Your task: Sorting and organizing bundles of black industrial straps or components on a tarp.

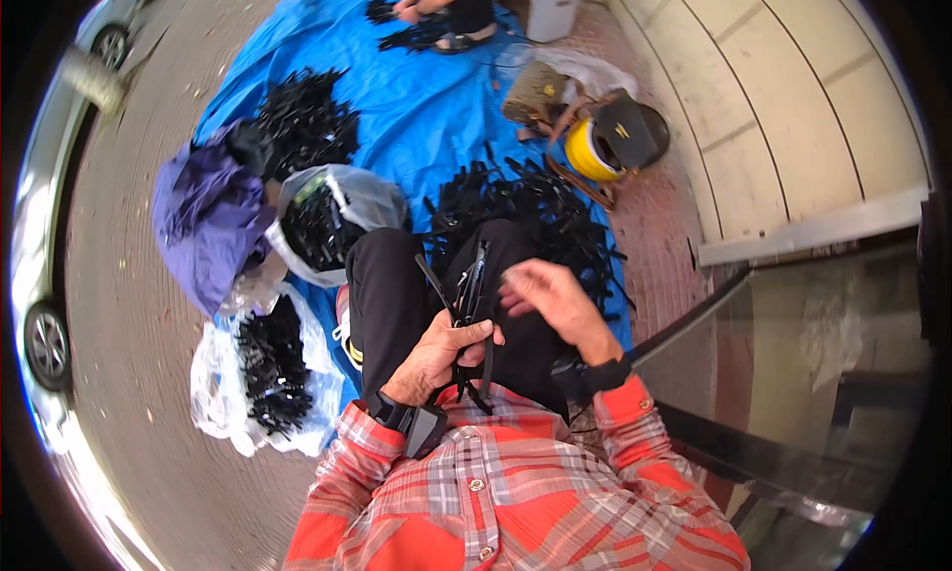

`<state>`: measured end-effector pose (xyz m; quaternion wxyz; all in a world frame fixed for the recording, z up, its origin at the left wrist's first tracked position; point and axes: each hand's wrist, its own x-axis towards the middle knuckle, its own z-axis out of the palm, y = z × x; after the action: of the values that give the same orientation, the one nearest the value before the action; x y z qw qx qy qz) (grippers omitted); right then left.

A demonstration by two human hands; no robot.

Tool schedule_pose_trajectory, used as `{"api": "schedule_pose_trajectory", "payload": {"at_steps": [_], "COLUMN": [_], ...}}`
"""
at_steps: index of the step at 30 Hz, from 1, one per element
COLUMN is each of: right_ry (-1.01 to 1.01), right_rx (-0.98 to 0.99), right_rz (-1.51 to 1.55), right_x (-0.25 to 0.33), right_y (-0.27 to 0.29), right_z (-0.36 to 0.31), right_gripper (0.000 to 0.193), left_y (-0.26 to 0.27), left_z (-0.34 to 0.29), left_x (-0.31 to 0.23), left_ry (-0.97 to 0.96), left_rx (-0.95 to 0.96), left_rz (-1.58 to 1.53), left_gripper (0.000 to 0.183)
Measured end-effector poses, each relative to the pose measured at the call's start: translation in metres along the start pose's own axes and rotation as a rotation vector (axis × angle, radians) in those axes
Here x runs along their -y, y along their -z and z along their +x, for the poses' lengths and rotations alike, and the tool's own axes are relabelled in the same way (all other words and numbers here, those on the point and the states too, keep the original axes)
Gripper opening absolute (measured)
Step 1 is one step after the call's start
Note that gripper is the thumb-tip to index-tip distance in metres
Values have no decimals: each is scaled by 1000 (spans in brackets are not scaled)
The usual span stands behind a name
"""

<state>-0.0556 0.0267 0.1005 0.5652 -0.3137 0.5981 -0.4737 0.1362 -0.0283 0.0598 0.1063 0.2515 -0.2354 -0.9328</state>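
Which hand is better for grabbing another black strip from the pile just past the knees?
Probably the right hand: it looks empty, its fingers are loose, and it's nearer that black pile. The left hand is busy gripping a bunch of black strips.

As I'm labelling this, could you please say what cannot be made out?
In the head view:
Thin black strips in the left hand: count, hidden by overlap and grip.
Co-worker in dark clothing: head, cut off by the top edge.
Silver car: remainder, beyond the left rim.
Crumpled purple fabric: anything underneath, covered by its folds.
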Motion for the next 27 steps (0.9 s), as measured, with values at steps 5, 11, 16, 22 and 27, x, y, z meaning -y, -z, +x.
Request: {"api": "schedule_pose_trajectory", "payload": {"at_steps": [5,11,16,22,27], "right_ry": [66,207,116,240,559], "right_rx": [-25,-337,-246,-223,137], "right_rz": [168,796,251,-63,-534], "right_x": [-47,-49,-36,-45,-38], "right_y": [5,19,13,-26,-40], "right_z": [-46,-55,-70,-73,-78], "right_gripper": [22,8,12,11,29], "left_y": [-36,-33,-19,8,14], "left_z": [17,12,8,3,2], "left_x": [7,4,8,22,23], "left_ry": [35,148,212,193,172], "left_rx": [8,32,124,97,43], "left_rz": [312,-48,-308,-375,-504], "left_gripper": [18,33,47,43,44]}}
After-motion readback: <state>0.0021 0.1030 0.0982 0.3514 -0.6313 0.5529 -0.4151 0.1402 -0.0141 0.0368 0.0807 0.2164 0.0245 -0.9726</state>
